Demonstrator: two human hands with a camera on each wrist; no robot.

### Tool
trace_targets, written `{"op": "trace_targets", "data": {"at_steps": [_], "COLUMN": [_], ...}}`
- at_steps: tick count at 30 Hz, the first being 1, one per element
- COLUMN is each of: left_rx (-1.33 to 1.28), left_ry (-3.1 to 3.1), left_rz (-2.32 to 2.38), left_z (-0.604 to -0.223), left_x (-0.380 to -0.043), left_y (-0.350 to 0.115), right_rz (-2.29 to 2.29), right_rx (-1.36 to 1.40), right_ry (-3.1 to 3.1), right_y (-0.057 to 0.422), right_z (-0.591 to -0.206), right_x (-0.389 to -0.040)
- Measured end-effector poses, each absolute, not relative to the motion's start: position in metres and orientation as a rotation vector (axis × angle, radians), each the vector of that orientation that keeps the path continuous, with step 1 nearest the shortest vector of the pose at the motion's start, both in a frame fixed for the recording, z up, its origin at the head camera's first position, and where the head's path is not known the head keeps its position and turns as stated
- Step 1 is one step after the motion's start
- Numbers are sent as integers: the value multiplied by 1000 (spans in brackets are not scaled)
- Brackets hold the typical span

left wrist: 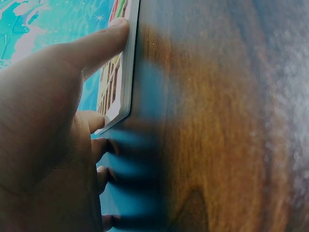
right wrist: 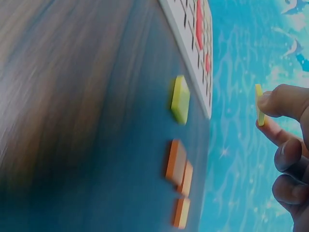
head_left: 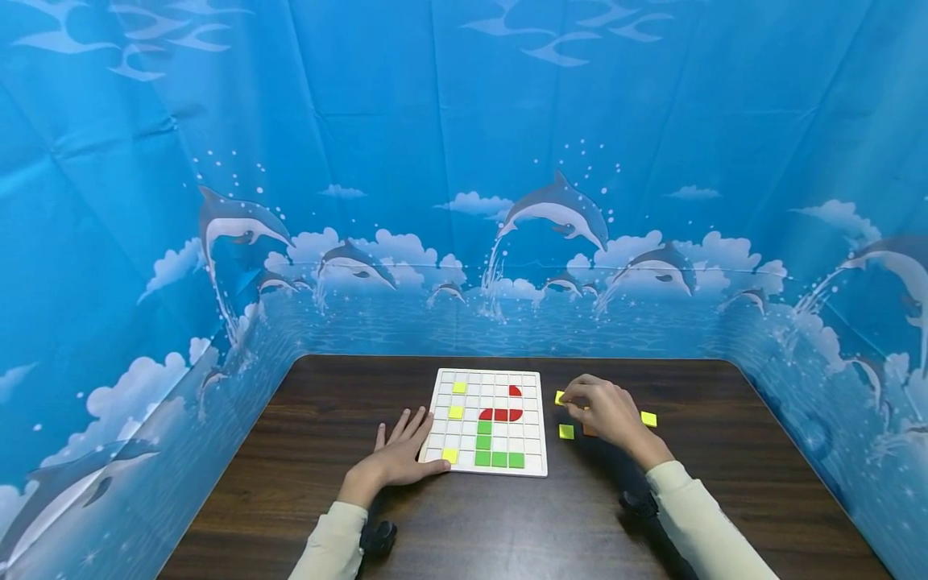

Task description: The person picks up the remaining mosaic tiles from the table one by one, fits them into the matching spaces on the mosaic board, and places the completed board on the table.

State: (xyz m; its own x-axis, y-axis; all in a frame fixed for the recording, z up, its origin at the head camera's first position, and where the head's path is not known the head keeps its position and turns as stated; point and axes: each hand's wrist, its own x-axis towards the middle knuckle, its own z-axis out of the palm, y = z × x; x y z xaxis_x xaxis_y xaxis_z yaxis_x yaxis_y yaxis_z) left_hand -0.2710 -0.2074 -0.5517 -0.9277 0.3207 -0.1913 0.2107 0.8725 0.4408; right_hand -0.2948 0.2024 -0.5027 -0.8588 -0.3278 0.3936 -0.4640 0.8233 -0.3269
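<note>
A white grid board (head_left: 461,435) lies on the table, with yellow, red and green tiles set in some of its squares. My left hand (head_left: 397,456) rests at the board's left edge, fingers straight and spread, the thumb (left wrist: 108,41) lying on its near edge. To the right of the board, my right hand (head_left: 607,409) pinches a yellow square tile (right wrist: 259,106) between thumb and forefinger, raised off the table in the right wrist view. Below that hand lie a loose yellow-green tile (right wrist: 181,100) and several orange tiles (right wrist: 176,162), mostly hidden by the hand in the head view.
Another loose yellow tile (head_left: 648,419) lies to the right of my right hand. The dark wooden table (head_left: 326,419) is bordered at the back and sides by a blue dolphin-printed curtain (head_left: 449,161).
</note>
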Motion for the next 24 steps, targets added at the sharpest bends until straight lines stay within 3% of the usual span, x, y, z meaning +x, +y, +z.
{"op": "trace_targets", "data": {"at_steps": [13,24], "left_rx": [391,394], "left_ry": [2798,2784], "left_rz": [597,592], "left_z": [-553,-531], "left_x": [-270,-258], "left_y": [-207,-200], "right_rz": [682,682], "right_rx": [782,906], "right_ry": [-2634,-2626], "right_y": [146,108], "right_z": [-491,-492], "right_x": [-303,-313]}}
